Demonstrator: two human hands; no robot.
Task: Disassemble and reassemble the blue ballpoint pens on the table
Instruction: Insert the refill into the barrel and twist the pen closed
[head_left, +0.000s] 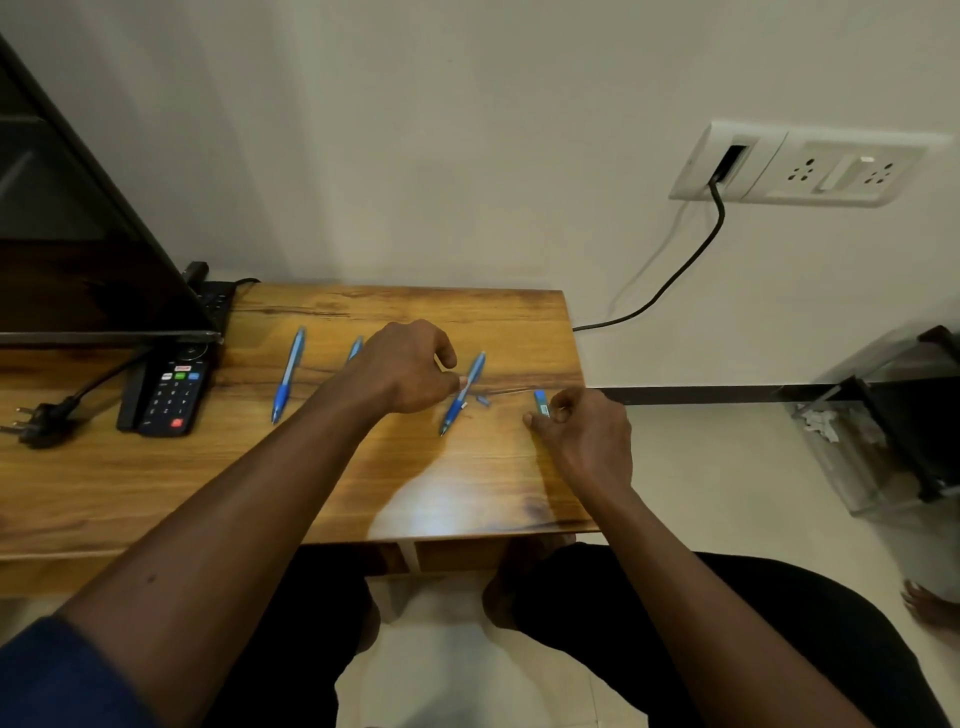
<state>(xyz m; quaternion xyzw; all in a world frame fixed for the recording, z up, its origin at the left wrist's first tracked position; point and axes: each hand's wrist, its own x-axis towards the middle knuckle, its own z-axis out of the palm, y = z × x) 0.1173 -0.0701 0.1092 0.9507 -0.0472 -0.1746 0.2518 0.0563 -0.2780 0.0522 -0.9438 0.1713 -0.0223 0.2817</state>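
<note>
Blue plastic ballpoint pens (288, 374) lie slanted on the brown wooden worktop (467, 483). One is at its 10 o'clock, one is half hidden behind the left hand (405, 369), and one is at 1 o'clock, touching that hand's fingertips. The left hand is curled and seems to pinch the end of a thin pale refill (511, 390). The right hand (584, 434), at 3 o'clock, pinches a short blue barrel piece (541, 402). A tiny blue bit (483, 400) lies between the hands. This looks like mid-disassembly: next, probably pull the refill clear and lay the parts down apart.
</note>
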